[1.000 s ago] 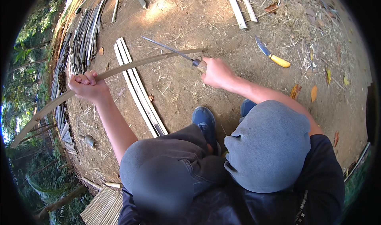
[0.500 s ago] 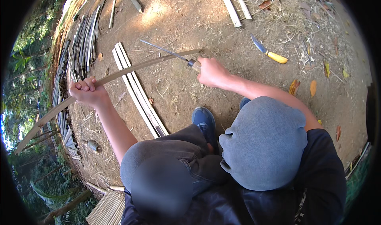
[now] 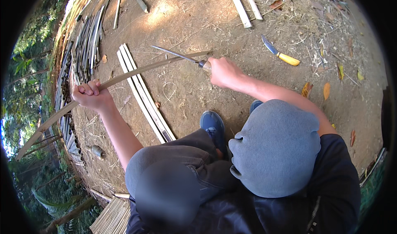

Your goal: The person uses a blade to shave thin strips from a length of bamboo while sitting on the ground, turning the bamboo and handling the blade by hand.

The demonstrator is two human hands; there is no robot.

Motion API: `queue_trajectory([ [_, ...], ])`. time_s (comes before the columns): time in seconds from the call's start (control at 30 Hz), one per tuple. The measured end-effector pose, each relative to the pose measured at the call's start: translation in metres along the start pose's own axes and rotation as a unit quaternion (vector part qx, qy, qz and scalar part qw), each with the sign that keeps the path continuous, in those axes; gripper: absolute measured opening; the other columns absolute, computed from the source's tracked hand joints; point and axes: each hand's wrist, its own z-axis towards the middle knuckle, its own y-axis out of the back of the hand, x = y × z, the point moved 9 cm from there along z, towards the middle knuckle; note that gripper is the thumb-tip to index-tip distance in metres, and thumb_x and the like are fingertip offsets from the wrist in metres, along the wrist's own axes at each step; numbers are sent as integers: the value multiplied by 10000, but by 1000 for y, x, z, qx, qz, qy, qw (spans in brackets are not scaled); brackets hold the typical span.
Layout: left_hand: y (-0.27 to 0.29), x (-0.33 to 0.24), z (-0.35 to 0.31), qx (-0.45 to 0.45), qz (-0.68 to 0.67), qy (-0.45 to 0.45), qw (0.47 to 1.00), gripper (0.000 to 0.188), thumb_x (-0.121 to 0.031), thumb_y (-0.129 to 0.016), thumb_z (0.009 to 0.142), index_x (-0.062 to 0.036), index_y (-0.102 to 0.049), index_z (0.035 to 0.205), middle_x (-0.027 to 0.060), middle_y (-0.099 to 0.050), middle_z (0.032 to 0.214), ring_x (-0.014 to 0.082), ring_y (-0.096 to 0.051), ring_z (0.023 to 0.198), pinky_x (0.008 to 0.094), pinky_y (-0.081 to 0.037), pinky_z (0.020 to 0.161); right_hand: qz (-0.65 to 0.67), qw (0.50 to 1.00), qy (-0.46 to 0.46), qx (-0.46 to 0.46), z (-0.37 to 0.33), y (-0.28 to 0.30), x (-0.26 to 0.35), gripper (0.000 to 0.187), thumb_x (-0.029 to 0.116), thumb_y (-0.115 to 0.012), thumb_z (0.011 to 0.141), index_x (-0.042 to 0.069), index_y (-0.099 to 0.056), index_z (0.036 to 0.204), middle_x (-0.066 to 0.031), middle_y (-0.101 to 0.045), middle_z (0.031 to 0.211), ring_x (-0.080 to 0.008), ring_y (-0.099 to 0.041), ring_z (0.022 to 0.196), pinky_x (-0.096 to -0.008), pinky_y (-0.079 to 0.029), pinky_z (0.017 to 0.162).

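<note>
My left hand [image 3: 92,95] is closed round a long, bowed bamboo strip [image 3: 140,70], whose ends reach far to the left and out past the middle. In my right hand [image 3: 225,72] is the handle of a knife [image 3: 182,55] with a narrow dark blade and a dark collar. The blade points up and to the left and crosses the strip near its far right end. Whether the edge touches the strip I cannot tell. On the ground to the right lies a second knife [image 3: 279,54] with a yellow handle, apart from my hands.
Pale split bamboo strips [image 3: 144,94] lie on the dirt beneath the held strip. More strips [image 3: 239,7] lie at the far side. A pile of thin sticks [image 3: 88,44] is at the left. A short bamboo piece [image 3: 97,151] lies below my left hand. My shoe [image 3: 212,124] stands near the middle.
My right hand and the knife have shifted slightly right and the blade lies a little flatter. My left hand and the bamboo strip stay in place.
</note>
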Motion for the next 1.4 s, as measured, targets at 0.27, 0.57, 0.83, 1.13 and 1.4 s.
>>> queue_trajectory([
  [0.27, -5, 0, -2, 5, -10, 4, 1000, 328, -233, -432, 963, -181, -379, 643, -55, -309, 460, 82, -277, 374, 274, -366, 445, -4, 996, -79, 51, 7, -1, -22, 156, 24, -583, 921, -35, -616, 1062, -106, -638, 764, -158, -584, 563, -325, -451, 436],
  [0.57, -11, 0, -2, 43, -13, 2, 999, 332, -230, -413, 969, -178, -379, 643, -54, -311, 463, 80, -278, 376, 282, -374, 450, 23, 994, -111, 12, 9, -6, -55, 248, 24, -596, 841, -27, -622, 1082, -197, -706, 897, -337, -717, 819, -467, -564, 718],
  [0.83, -14, 0, -4, 51, -17, 8, 999, 338, -238, -408, 980, -181, -382, 647, -57, -306, 460, 80, -279, 377, 290, -389, 459, 61, 988, -145, -4, 7, -15, -82, 233, 37, -607, 829, -9, -631, 1056, -222, -713, 942, -379, -716, 879, -476, -562, 773],
  [1.13, -13, -3, -7, 35, -7, 7, 999, 343, -233, -427, 977, -183, -381, 641, -55, -302, 459, 81, -277, 385, 282, -382, 465, 34, 984, -177, -17, -9, -20, -114, 249, 45, -644, 855, -4, -640, 1099, -192, -717, 963, -301, -726, 856, -440, -571, 729],
  [1.4, -7, 0, -8, -52, -2, 18, 998, 311, -229, -541, 990, -139, -414, 721, -33, -337, 550, 101, -322, 448, 301, -405, 505, 30, 979, -177, -101, -24, -4, -119, 245, 104, -692, 804, 10, -659, 1028, -239, -718, 945, -409, -705, 930, -483, -547, 811],
])
